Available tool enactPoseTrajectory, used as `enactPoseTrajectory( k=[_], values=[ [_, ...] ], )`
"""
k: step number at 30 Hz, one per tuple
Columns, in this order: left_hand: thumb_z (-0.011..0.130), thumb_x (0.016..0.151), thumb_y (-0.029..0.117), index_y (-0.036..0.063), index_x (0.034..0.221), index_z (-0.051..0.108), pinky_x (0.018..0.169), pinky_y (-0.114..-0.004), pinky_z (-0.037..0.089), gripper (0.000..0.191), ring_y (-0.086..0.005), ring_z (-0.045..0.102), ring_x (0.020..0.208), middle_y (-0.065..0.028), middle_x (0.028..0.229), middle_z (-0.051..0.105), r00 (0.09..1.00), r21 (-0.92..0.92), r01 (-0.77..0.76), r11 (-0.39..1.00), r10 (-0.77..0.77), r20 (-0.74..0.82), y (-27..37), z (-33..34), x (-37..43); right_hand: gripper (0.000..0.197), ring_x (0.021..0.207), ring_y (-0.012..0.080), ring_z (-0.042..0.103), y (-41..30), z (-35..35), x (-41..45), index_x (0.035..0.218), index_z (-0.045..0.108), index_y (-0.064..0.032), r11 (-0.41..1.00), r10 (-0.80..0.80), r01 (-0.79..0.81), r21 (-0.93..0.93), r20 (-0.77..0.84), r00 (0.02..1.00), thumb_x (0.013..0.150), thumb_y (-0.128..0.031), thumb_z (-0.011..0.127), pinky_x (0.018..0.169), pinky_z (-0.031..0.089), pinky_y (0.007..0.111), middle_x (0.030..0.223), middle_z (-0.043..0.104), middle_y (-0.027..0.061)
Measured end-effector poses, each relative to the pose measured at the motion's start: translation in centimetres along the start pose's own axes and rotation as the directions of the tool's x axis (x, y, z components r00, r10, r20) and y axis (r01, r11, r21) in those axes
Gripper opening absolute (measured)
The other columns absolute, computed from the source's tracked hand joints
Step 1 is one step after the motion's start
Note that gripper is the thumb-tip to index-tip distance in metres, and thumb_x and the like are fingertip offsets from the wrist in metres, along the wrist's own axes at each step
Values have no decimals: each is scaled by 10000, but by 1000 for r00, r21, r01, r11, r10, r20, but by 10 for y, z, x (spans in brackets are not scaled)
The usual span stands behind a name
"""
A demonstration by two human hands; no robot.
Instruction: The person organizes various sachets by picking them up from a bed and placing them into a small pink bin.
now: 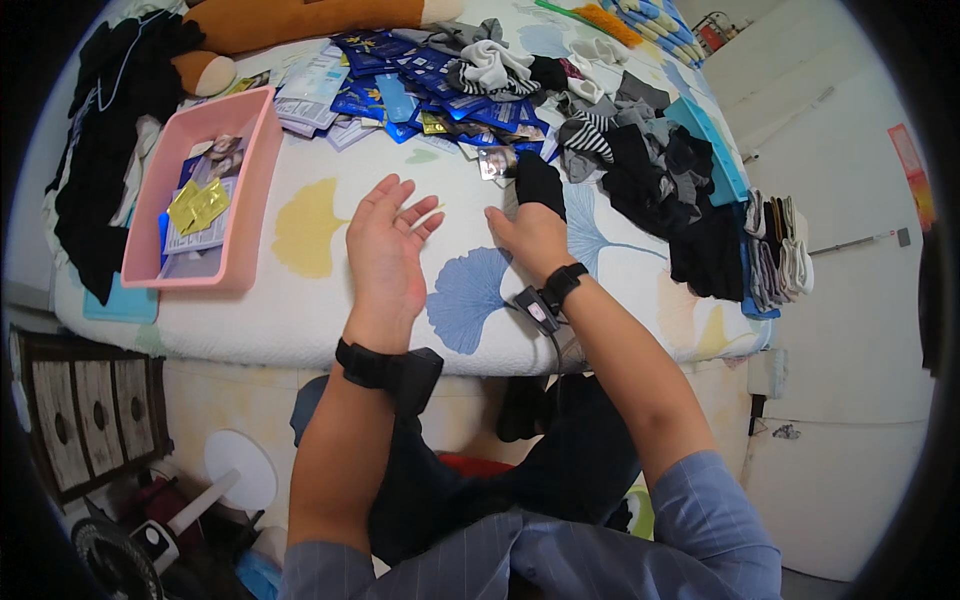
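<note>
My left hand [391, 247] is raised over the bed's near part, palm turned up, fingers apart and holding nothing. To its right, my right hand [536, 236] has a black sock [540, 184] at its fingers. The cloth hides most of those fingers, while the thumb sticks out to the left. Just beyond the sock lies a small packet with a picture [496, 163]. A heap of blue flat packets [442, 82] spreads farther back, with loose socks [491, 64] on top. More dark and striped socks [637, 165] are piled to the right.
A pink plastic bin [259, 180] at left holds gold sachets [199, 206] and flat packets. Black clothing [105, 150] lies beside it. At right are a turquoise basket [709, 150] and a row of folded socks [776, 251]. A wooden drawer unit [97, 409] and fan [116, 559] stand lower left.
</note>
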State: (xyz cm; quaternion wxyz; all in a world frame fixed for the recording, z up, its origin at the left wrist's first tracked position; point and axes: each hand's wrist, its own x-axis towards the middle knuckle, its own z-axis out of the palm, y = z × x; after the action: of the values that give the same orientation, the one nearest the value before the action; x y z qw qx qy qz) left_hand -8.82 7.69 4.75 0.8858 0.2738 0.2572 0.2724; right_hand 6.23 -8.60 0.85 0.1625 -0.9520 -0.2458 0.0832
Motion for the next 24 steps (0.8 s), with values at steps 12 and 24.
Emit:
enactPoseTrajectory(
  k=[12,24],
  values=[
    [587,1100,195,-46,1384,571,991,-444,565,373,-294,673,1121,-171,1262,662,992,-37,115,993,-113,61,-21,28,19,219,947,437,761,4,7,127,1043,790,-41,902,-388,252,-351,-399,831,887,-168,701,827,598,534,990,786,222],
    [599,1086,190,-43,1308,624,952,-414,574,323,-257,690,1064,-138,1182,682,988,-30,151,988,-150,46,-25,21,31,172,840,409,758,35,-31,74,937,831,-60,912,-393,315,-262,-339,855,878,-201,754,753,598,514,911,776,208]
  ],
)
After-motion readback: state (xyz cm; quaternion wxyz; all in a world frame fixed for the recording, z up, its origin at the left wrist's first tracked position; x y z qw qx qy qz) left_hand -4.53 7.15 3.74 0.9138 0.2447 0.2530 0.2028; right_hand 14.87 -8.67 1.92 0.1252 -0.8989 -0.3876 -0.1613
